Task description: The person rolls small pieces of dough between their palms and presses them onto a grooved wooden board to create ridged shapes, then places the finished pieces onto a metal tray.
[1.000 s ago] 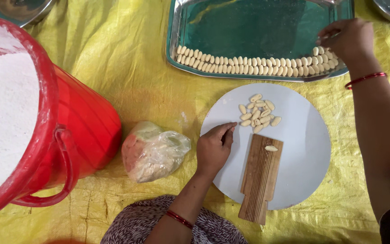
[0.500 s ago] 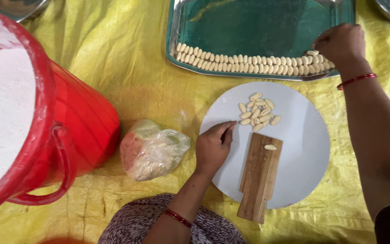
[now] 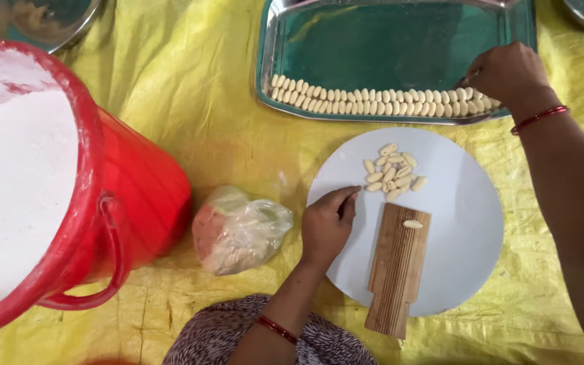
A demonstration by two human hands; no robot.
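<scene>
Over the tray's (image 3: pixel 400 40) dough row (image 3: pixel 380 101), right hand (image 3: pixel 508 71) fingers pinched; left hand (image 3: pixel 326 226) loosely curled on the plate (image 3: pixel 464 216).

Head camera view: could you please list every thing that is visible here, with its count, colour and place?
Round white plate: one, centre right, on the cloth.
Ridged wooden board: one, brown, on the plate's lower part.
Small dough pieces: a pile, cream, upper plate; one on the board.
Rectangular steel tray: one, top, with a row of shaped pieces.
Clear plastic bag: one, left of the plate.
Red plastic bucket: one, left, white powder inside.
Yellow cloth: underneath all.
Left hand: on the plate's rim.
Right hand: at the row's right end.
</scene>
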